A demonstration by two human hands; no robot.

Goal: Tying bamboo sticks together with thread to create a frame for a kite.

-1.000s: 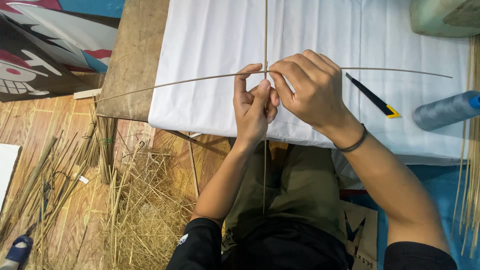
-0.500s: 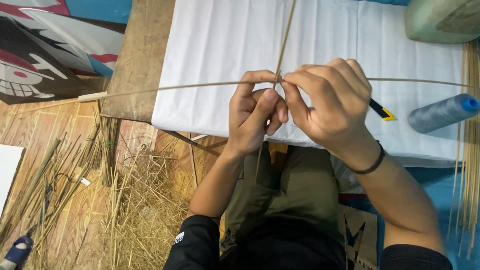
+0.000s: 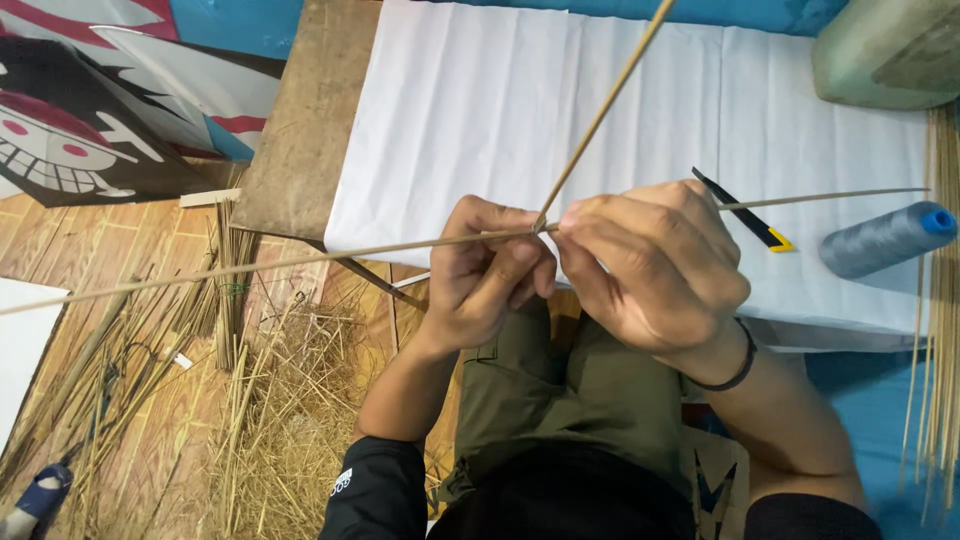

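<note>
The hands (image 3: 590, 265) cover the spot where the two thin sticks (image 3: 300, 260) cross, so any binding there is hidden. The upright stick runs off the frame at 12 o'clock; the green object (image 3: 880, 50) at 1 o'clock is cropped, its kind unclear

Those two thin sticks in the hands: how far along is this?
Early, it seems. Done: a heap of shavings lies on the floor, so sticks look trimmed. In hand: the left hand and right hand pinch a long stick and an upright stick crossed. Left: the white sheet lies flat and loose, the thread spool aside.
</note>
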